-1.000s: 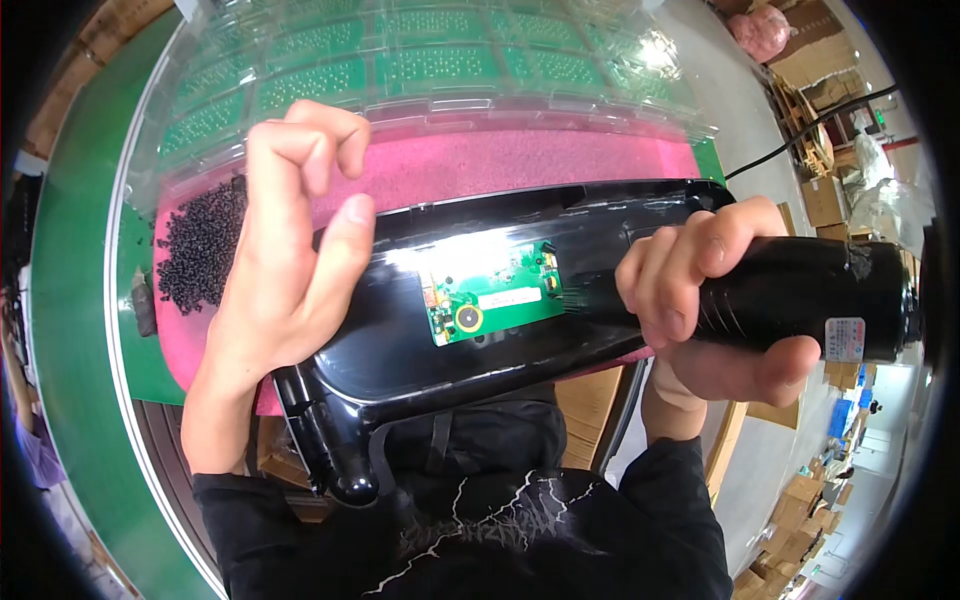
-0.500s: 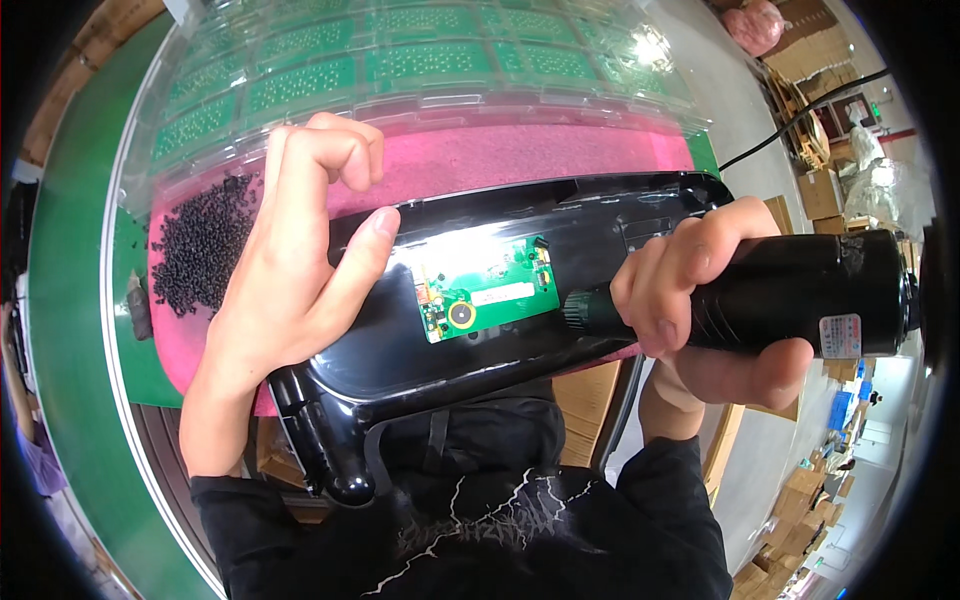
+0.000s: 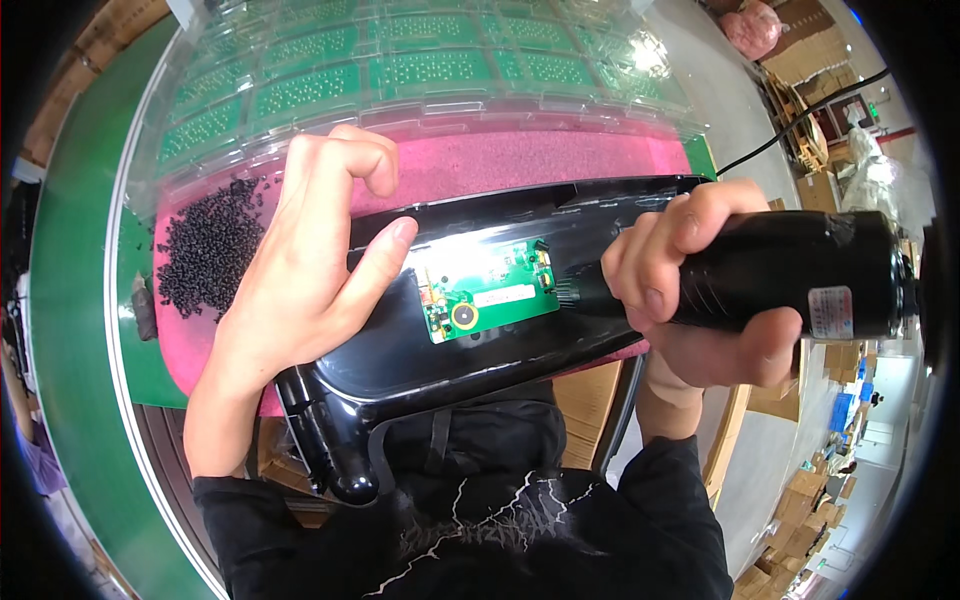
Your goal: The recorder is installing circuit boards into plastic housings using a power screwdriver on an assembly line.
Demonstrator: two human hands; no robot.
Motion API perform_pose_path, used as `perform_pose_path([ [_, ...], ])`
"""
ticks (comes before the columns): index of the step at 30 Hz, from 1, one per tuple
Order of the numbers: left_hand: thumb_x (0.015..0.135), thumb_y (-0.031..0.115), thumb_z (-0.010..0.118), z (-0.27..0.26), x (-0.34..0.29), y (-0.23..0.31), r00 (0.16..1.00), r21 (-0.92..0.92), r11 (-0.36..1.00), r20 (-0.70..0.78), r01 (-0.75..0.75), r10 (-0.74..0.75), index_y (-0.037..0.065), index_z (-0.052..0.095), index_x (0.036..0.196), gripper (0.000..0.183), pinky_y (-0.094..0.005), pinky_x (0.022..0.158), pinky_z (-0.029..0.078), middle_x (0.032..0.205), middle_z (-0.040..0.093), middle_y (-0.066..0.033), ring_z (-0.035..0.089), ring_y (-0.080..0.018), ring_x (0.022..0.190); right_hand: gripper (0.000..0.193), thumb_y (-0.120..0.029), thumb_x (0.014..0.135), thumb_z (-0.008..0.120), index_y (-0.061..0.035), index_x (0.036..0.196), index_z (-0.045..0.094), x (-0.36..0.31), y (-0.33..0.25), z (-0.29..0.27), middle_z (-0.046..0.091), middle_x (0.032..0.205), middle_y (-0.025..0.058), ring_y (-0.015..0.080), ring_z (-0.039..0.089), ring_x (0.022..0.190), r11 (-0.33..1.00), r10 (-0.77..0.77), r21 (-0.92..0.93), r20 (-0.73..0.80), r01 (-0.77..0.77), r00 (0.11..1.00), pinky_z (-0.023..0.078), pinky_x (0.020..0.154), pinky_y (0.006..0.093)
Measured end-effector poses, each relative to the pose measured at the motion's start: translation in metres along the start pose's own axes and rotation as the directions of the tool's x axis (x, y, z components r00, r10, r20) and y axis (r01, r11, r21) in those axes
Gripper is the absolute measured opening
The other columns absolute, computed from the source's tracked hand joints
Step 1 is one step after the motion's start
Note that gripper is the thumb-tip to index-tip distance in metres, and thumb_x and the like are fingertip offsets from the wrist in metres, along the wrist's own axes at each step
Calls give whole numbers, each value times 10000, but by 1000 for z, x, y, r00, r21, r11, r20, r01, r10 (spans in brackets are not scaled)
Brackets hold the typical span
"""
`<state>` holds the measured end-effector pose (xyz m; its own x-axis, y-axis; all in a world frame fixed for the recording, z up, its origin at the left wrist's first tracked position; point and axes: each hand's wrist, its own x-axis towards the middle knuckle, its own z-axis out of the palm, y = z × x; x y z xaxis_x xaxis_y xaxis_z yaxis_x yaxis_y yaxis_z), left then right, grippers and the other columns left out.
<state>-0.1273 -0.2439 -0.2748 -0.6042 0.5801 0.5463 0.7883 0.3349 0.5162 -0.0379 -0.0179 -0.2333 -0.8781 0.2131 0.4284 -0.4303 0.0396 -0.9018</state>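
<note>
A glossy black plastic housing lies open side up in front of me. Inside it sits a green circuit board with a white label strip and a round gold-ringed part. My right hand is wrapped round a black cylindrical electric screwdriver, held nearly level in the picture. Its ribbed nose points at the board's right edge; whether the tip touches there I cannot tell. Over the housing's left end, my left hand has its thumb stretched and fingers bent, apart from one another, with nothing visible between them.
Left of my left hand, a heap of small black screws lies on a pink mat. Behind it are clear plastic trays with several green boards. A black cable hangs at the upper right, with cardboard boxes along the floor.
The screwdriver and my right hand have shifted slightly left and up, bringing the nose closer to the board. My left hand has moved a little right and down.
</note>
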Motion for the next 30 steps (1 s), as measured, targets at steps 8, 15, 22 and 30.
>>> perform_pose_path([
  [8, 831, 36, 653, 0, 1, 3, 1000, 12, 1000, 14, 7, -7, 1, 448, 1092, 334, -388, 900, 405, 1038, 513, -137, 459, -295, 989, 744, -741, 773, 614, -41, 963, 448, 0, -1, -1, 482, 581, -10, 87, 433, 456, 1000, 4, -25, 7, -4, 1000, 370, 456, 241],
  [15, 837, 50, 652, 0, 0, 3, 999, 9, 1000, 31, 19, -19, -3, 463, 1097, 325, -389, 898, 407, 1042, 516, -135, 463, -298, 999, 746, -740, 760, 637, -45, 954, 447, -6, 2, -1, 487, 583, -11, 88, 448, 462, 997, -23, 75, 25, 21, 999, 372, 444, 236],
  [22, 813, 41, 661, -7, 5, 1, 998, -44, 997, 5, -63, 63, 4, 497, 1048, 289, -373, 866, 417, 993, 532, -120, 495, -277, 960, 723, -716, 754, 668, -50, 942, 459, -1, 2, 4, 501, 589, -7, 92, 449, 457, 998, 45, 49, 9, -45, 999, 366, 458, 240],
  [30, 968, 313, 556, -66, -19, 95, 327, -959, 265, 282, 97, 902, 138, 545, 1189, 283, -572, 1017, 322, 848, 620, -35, 537, -220, 1023, 525, -267, 713, 874, 37, 987, 545, -2, 15, -7, 537, 681, 4, 80, 497, 611, 878, -13, 461, 288, -126, 958, 408, 592, 260],
])
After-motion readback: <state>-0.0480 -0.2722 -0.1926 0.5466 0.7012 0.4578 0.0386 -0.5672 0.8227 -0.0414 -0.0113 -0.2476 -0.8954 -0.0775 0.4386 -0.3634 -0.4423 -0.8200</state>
